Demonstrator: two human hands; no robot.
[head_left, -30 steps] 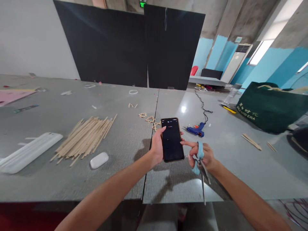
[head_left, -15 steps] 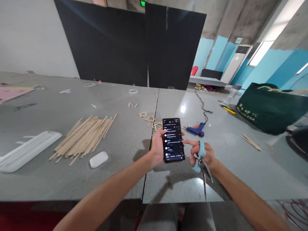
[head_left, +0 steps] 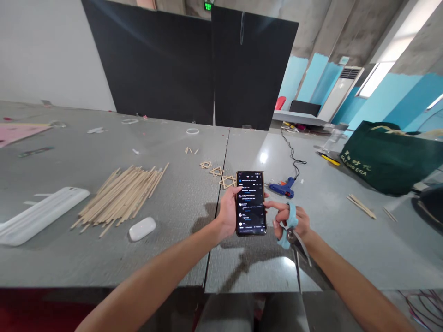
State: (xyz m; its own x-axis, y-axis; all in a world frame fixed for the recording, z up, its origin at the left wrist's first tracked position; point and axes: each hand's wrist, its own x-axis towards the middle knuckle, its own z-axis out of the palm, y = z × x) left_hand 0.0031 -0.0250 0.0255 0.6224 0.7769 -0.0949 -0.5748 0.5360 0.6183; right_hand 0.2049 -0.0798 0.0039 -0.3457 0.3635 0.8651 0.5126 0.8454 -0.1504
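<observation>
My left hand [head_left: 226,213] grips a black phone [head_left: 251,203] upright above the grey table [head_left: 180,203]; its screen shows lines of text. My right hand [head_left: 293,222] is just right of the phone, index finger stretched toward the screen edge. Light-blue-handled scissors [head_left: 290,229] hang from that hand's fingers, blades pointing down toward me. Three small wooden star shapes [head_left: 218,173] lie on the table just beyond the phone.
A pile of thin wooden sticks [head_left: 121,196], a white oval case [head_left: 142,228] and a white plastic piece [head_left: 38,214] lie at left. A blue glue gun [head_left: 282,186] with a black cord sits right of the stars. A dark green bag [head_left: 391,157] stands far right.
The phone screen went from nearly blank to a list of text. Both hands and the phone stayed almost in place; the view shifted slightly.
</observation>
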